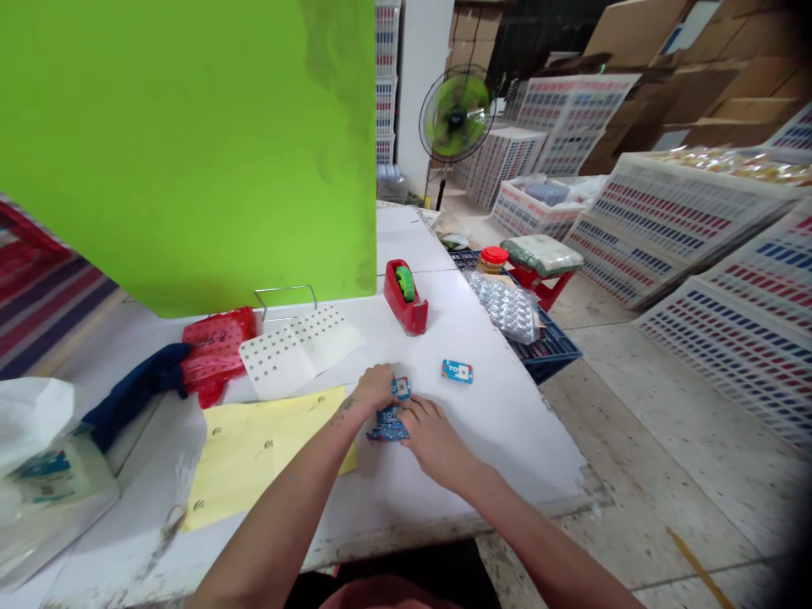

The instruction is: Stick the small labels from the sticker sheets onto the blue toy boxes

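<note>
Small blue cards printed with white "TO" letters lie in a fanned stack on the white table, between my two hands. My left hand is closed at the upper left of this stack, its fingers on the upper blue card, which has a white square code. From the right, my right hand has its bent fingers on the edge of the stack; its thumb is partly hidden. One more blue card lies flat by itself, to the right of both hands.
A red tape dispenser with green tape stands beyond my hands. Yellow paper, a sheet of dark stickers and a red bag lie leftward. A green panel rises behind. A dark blue crate adjoins the table's right edge.
</note>
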### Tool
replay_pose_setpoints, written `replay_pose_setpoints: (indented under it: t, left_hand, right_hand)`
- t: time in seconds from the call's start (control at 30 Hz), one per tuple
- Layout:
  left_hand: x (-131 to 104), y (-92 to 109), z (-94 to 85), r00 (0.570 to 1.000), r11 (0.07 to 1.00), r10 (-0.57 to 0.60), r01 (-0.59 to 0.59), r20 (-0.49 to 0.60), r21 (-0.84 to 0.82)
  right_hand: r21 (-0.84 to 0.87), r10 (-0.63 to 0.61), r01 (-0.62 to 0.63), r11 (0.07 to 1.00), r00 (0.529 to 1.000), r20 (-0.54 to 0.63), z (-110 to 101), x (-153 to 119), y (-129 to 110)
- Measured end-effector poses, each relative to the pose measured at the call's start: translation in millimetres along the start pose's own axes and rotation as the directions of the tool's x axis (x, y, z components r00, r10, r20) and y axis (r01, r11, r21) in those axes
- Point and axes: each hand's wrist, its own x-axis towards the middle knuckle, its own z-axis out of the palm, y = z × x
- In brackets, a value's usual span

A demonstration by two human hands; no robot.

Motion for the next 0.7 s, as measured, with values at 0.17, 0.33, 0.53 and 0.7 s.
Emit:
replay_pose_setpoints:
  t: [0.17, 0.33, 0.53, 0.7]
  left_hand:
    - [0, -5, -8.9, 0.999, 0.998, 0.034, -0.033, 0.019, -0.049]
    - [-11, -14, -9.5, 0.994, 0.992, 0.100, -0.096, 0.048, -0.079]
    - [-31, -15, 10.6, 0.974, 0.973, 0.220, -0.215, 0.055, -0.083]
    - [-33, -20, 10.8, 0.964, 0.958, 0.266, -0.262, 0.018, -0.120]
  right_hand:
    - [-0.057, 0.005, -0.006, 0.998, 1.000, -0.030, 3, -4, -1]
    - [-0.102, -0.019, 0.012, 0.995, 0.997, -0.070, 5, -6, -2]
    - [-0.056, -0.053, 0.052, 0.997, 0.999, -0.004, 8, -2, 5]
    - [0.052, -0.045, 0.046, 0.998, 0.999, -0.022, 6, 4, 6]
